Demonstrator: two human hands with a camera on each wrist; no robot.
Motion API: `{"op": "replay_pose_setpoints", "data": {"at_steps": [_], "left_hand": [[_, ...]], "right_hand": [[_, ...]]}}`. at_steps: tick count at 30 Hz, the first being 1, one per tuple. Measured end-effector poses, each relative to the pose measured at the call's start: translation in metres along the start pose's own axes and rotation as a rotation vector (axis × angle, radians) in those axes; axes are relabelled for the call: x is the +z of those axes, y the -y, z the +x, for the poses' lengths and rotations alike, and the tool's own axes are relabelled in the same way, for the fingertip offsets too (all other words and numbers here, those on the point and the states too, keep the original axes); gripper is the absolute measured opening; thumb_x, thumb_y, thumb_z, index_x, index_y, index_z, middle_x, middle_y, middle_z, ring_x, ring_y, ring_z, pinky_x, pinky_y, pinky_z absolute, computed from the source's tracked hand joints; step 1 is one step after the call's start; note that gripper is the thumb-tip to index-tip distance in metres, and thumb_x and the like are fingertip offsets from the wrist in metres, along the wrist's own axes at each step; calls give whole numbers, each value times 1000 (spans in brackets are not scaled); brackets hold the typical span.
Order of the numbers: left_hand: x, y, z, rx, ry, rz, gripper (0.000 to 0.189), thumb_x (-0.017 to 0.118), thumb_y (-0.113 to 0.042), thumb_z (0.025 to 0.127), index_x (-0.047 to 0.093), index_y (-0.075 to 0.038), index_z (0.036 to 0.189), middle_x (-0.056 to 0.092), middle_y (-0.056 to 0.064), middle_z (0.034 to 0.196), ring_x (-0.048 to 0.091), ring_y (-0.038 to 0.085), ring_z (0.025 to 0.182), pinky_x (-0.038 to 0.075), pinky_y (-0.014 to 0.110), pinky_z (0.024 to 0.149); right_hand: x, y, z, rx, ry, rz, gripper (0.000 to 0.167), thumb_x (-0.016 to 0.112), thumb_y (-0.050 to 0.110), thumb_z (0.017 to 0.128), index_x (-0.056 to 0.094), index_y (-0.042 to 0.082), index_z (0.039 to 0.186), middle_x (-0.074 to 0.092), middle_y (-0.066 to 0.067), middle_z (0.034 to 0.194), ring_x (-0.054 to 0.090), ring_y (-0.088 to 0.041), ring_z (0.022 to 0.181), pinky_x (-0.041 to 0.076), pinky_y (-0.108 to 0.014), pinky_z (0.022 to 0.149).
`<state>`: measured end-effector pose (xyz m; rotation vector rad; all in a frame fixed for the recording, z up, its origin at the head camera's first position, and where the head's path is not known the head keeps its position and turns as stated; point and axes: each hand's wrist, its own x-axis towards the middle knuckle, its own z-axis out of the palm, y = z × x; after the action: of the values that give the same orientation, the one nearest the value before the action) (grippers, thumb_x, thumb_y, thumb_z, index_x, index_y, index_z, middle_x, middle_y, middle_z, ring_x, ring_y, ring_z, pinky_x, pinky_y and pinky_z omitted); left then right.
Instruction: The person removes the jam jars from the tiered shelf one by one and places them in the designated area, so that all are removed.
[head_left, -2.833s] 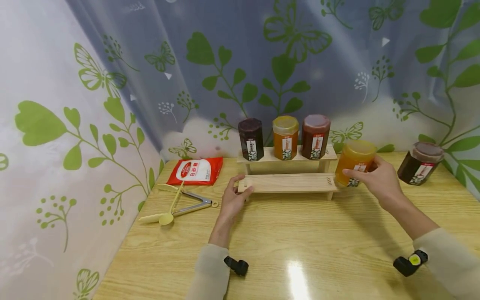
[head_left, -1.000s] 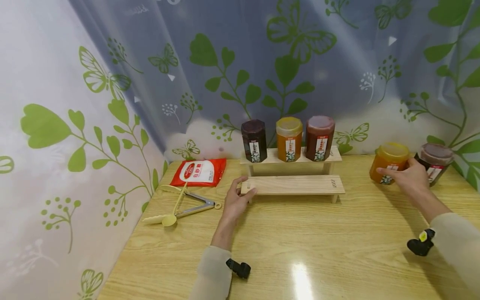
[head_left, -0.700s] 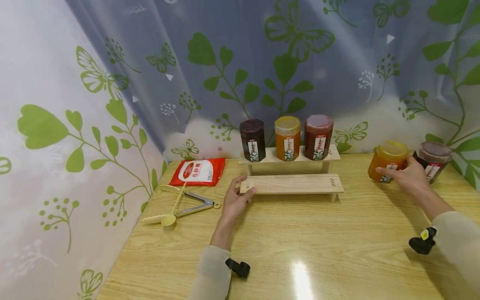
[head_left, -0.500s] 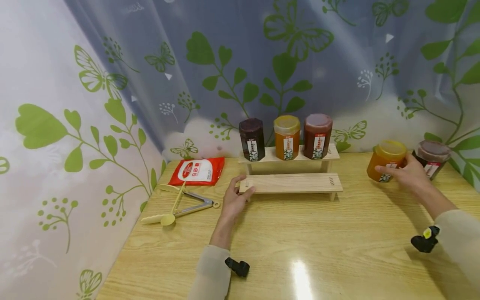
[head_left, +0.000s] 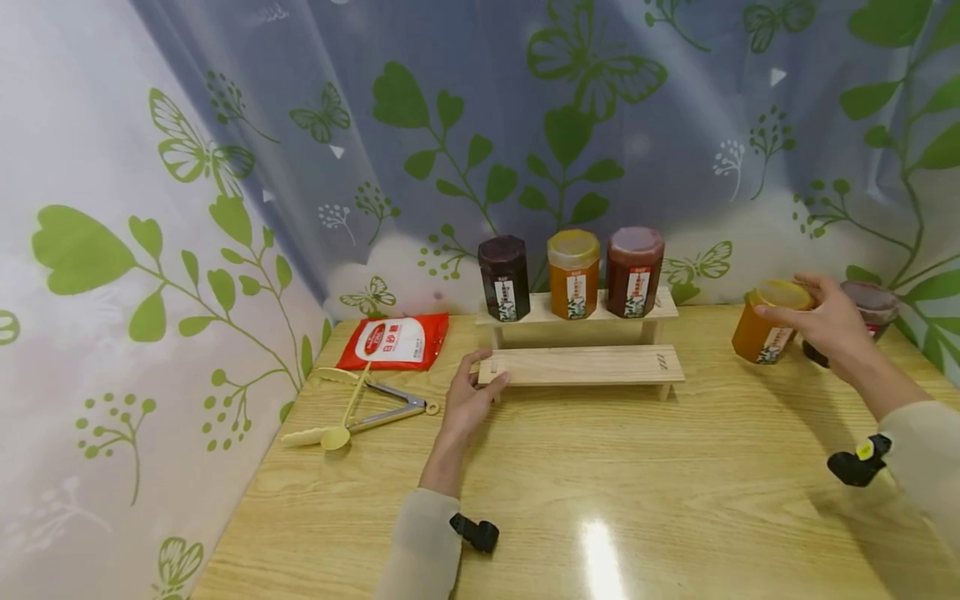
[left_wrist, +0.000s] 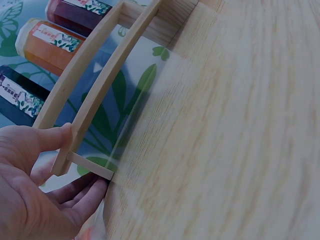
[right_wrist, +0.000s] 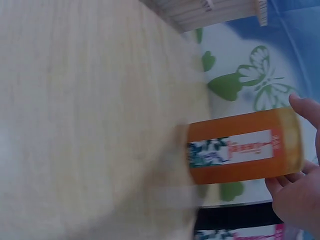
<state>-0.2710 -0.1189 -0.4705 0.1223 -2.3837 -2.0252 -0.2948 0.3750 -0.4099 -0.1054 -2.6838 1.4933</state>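
Observation:
My left hand holds the left end of the lower board of a two-tier wooden rack; in the left wrist view the thumb lies over the board and the fingers reach around its leg. At the right, an orange jar with a yellowish lid stands on the table. Around its lid my right hand is spread, thumb to the front and fingers behind. The right wrist view shows the thumb slightly off the lid. Partly hidden behind that hand is a dark jar.
On the upper tier stand a dark jar, an orange jar and a dark red jar. A red-and-white packet, tongs and a yellow spoon lie on the left. A patterned curtain hangs behind.
My right hand has carried the orange jar rightward from beside the rack to near the dark jar. Its fingers have since risen to the lid and loosened. The left hand stays put.

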Motion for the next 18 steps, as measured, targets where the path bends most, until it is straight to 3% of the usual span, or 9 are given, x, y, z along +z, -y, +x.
{"op": "replay_pose_setpoints", "data": {"at_steps": [1, 2, 11, 18], "left_hand": [[0, 0, 0, -4, 1, -3, 54, 75, -18, 98, 56, -21, 147, 67, 18, 118, 60, 21, 93, 48, 35, 78], [0, 0, 0, -5, 2, -4, 54, 75, -18, 98, 55, -21, 147, 67, 18, 118, 60, 20, 93, 48, 35, 77], [-1, 0, 1, -4, 4, 0, 54, 75, -19, 98, 55, -20, 148, 67, 19, 122, 61, 21, 96, 48, 37, 80], [1, 1, 1, -7, 2, -3, 55, 75, -19, 98, 54, -19, 149, 67, 19, 121, 61, 21, 95, 48, 38, 80]], "right_hand": [[-2, 3, 0, 3, 3, 18, 108, 70, 47, 98, -1, 2, 166, 1, -28, 170, 7, -54, 152, 17, -73, 115], [-3, 7, 1, -4, 1, 23, 108, 70, 48, 98, 0, 4, 166, -1, -25, 171, 3, -53, 153, 14, -73, 116], [-6, 45, 6, -52, -23, 52, 98, 71, 47, 98, 10, 15, 168, 14, -14, 173, 9, -47, 155, 13, -64, 121], [9, 68, 6, -116, 35, 55, 92, 69, 40, 101, 13, 12, 167, 17, -20, 171, 13, -48, 154, 15, -63, 122]]}}
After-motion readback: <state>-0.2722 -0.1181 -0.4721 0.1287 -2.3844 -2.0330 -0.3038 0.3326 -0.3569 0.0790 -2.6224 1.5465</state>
